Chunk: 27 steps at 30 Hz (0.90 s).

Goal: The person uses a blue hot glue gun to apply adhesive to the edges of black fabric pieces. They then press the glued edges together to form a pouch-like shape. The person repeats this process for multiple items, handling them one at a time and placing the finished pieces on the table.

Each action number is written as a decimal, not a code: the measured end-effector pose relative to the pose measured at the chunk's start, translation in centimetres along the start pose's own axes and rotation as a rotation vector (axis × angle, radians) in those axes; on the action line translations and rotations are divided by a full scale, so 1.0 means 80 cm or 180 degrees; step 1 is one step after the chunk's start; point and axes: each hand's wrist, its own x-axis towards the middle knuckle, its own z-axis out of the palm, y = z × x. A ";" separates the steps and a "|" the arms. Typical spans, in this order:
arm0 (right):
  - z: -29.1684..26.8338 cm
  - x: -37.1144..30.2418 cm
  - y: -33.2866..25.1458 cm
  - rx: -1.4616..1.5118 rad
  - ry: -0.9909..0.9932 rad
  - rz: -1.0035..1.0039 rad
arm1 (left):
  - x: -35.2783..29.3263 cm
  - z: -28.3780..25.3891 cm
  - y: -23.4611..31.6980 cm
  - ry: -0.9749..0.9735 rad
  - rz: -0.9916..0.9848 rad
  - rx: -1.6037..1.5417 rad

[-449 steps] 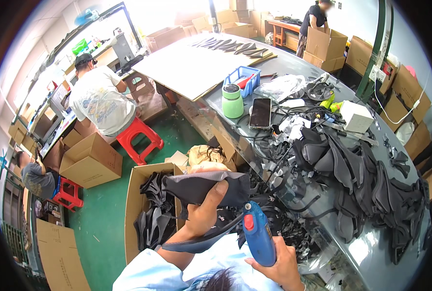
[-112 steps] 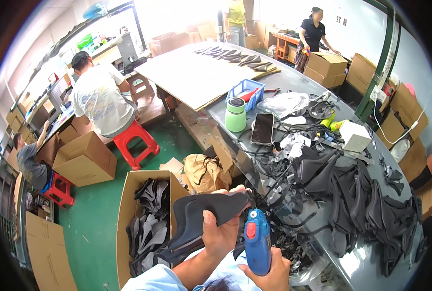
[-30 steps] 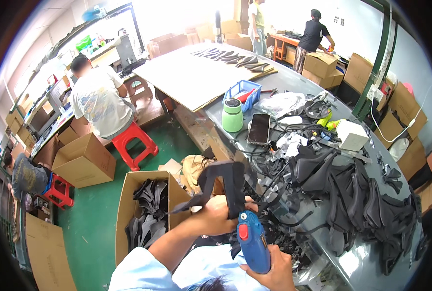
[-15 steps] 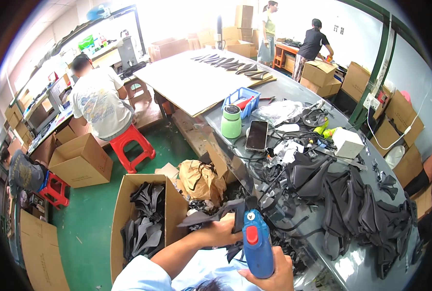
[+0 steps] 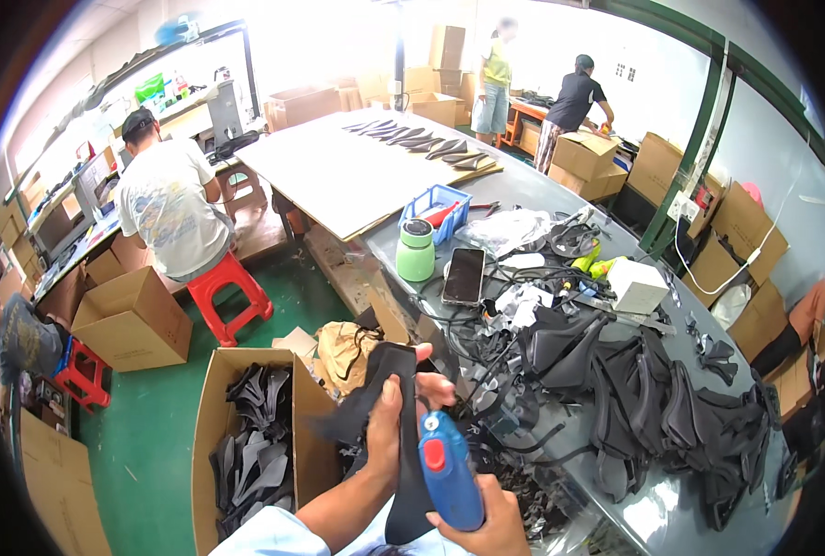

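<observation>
My left hand (image 5: 387,428) grips a long dark padded piece (image 5: 396,380), raised in front of my body with my fingers around its edge. One end of the piece hangs down towards my lap, and a flap sticks out to the left. In my right hand (image 5: 494,521) is a blue handheld power tool (image 5: 451,477) with a red button. Its head points up and away from me, close beside the piece; its tip is hard to make out. Left of my arms stands an open cardboard box (image 5: 201,454) holding several similar dark pieces (image 5: 257,454).
On the grey table (image 5: 649,505) at right lies a heap of dark padded pieces (image 5: 653,389), with scraps, a white box (image 5: 637,285), a phone (image 5: 463,276), a green jar (image 5: 415,250) and a blue basket (image 5: 434,215). A person sits on a red stool (image 5: 229,296); others stand farther back.
My left hand has lifted and turned the dark piece from lying sideways to upright. The blue tool has shifted left and tilts more. The whole view has moved slightly.
</observation>
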 end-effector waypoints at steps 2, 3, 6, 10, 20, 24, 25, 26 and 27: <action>0.001 -0.004 0.001 0.0058 -0.0073 0.0119 | 0.005 -0.006 0.010 0.0795 0.0074 0.0667; -0.002 -0.006 0.001 -0.0026 -0.0046 0.0144 | 0.008 -0.003 0.018 0.0961 -0.0103 0.0658; -0.002 -0.011 0.009 -0.0330 0.0122 0.0433 | 0.009 -0.008 0.037 0.0852 -0.0262 0.0599; -0.002 -0.020 0.021 -0.0801 0.0203 0.0345 | -0.009 -0.018 0.060 0.0385 -0.0447 0.0929; 0.001 -0.020 0.018 -0.0800 0.0044 0.0152 | -0.019 -0.019 0.070 0.0075 -0.0543 0.1356; 0.000 -0.018 0.016 -0.0738 0.0047 0.0147 | -0.020 -0.018 0.067 0.0037 -0.0533 0.1564; -0.001 -0.018 0.015 -0.0723 0.0062 0.0144 | -0.019 -0.016 0.067 -0.0004 -0.0598 0.1647; -0.002 -0.018 0.015 -0.0724 0.0076 0.0142 | -0.018 -0.013 0.069 -0.0048 -0.0665 0.1727; -0.003 -0.018 0.014 -0.0728 0.0093 0.0142 | -0.015 -0.011 0.070 -0.0096 -0.0733 0.1804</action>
